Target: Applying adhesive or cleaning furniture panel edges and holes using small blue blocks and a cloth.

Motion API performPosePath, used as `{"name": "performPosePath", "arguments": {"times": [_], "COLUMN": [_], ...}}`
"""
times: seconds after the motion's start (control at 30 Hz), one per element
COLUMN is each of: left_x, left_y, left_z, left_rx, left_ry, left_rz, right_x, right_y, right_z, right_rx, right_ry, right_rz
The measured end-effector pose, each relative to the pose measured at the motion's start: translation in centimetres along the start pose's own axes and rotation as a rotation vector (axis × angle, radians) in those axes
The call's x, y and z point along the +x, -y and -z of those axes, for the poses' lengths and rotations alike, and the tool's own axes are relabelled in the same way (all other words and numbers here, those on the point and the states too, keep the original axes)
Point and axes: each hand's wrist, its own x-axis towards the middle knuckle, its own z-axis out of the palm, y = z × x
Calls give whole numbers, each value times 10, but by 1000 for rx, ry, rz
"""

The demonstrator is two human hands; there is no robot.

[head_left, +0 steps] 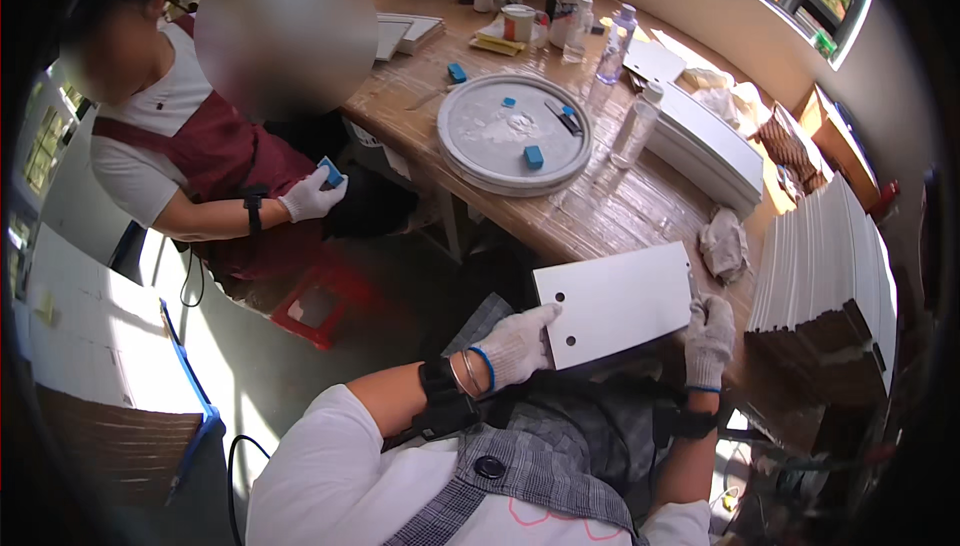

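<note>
Gloved and gripping, the left hand is closing its fingers on the left edge of a white rectangular panel, with a dark wrist strap and bangles sitting just behind the glove. On the other side the right hand, also in a white knit glove, is clamping the panel's right edge, thumb on top. Both hands are holding the panel slightly tilted just above the person's lap, at the near edge of the worktop. Two small holes are showing near the panel's left edge.

Just beyond the right hand a crumpled grey rag is lying on the worktop. To the right a tall stack of white panels is standing on edge, and further back a second stack of white boards is lying flat. Near the middle of the worktop a large round grey lid is carrying small blue blocks and a dark tool. Clear plastic bottles are standing between the lid and the flat stack, with more bottles and jars clustering at the far end.

Across the worktop to the left, another person in a dark red apron is sitting on a red stool; that person's gloved hand is holding a blue block.
</note>
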Motion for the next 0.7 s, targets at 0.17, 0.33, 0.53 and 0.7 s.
{"name": "performPosePath", "arguments": {"times": [0.17, 0.33, 0.53, 0.7], "left_x": [-11, -3, -3, 0], "left_y": [-16, -13, -6, -6], "left_z": [-9, -14, -10, 4], "left_rx": [-14, -17, 1, 24], "left_ry": [-50, -80, -51, -56], "left_rz": [-100, 0, 4, 24], "right_x": [-43, -40, 22, -18], "right_y": [121, 63, -50, 71], "right_z": [0, -23, -19, -36], "right_rx": [301, 109, -378, 247], "right_ry": [444, 372, 122, 468], "right_rz": [319, 135, -290, 270]}}
